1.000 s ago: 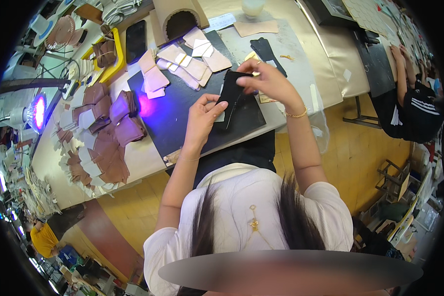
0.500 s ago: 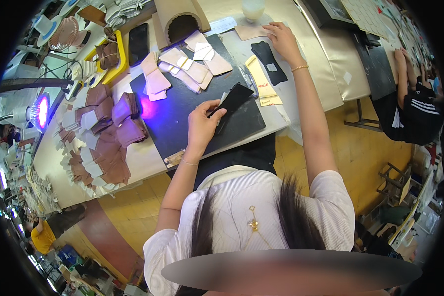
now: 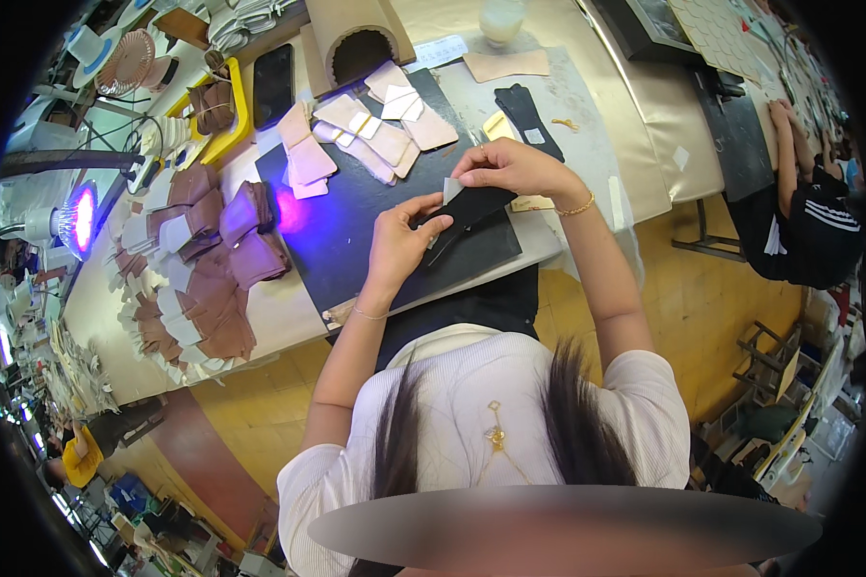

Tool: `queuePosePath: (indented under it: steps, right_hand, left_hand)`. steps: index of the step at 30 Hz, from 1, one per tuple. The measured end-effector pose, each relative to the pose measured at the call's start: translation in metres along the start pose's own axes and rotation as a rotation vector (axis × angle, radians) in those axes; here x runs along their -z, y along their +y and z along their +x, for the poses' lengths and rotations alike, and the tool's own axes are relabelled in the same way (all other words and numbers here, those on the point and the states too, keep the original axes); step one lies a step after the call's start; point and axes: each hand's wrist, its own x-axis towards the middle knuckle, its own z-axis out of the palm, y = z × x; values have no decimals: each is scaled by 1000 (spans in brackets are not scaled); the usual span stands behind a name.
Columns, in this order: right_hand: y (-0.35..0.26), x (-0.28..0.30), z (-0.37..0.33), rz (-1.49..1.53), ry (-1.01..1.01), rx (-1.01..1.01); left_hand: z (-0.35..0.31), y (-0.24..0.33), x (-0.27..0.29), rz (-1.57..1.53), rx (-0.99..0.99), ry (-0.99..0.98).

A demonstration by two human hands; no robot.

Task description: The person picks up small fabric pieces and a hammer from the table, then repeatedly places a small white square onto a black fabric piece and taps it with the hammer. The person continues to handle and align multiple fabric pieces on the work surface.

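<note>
Black piece (image 3: 476, 204): held above the black mat (image 3: 344, 236) | my left hand (image 3: 404, 238): pinching it over the mat, apparently for steadiness | my right hand (image 3: 522, 169): fingers closed on it near the mat's right edge

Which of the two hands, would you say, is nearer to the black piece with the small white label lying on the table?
Right: the right hand is close to the labelled black piece's near end; the left hand is farther away, toward the left and body.
</note>
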Motion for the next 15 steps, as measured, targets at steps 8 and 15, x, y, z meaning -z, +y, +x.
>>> queuePosePath:
  steps: [8,15]
  right_hand:
    - [7,9,-14,332,359,-147]
    - [28,33,-66,279,866,-154]
  left_hand:
    - [-1,-11,6,-177,154,-94]
    - [-11,0,15,-811,301,-153]
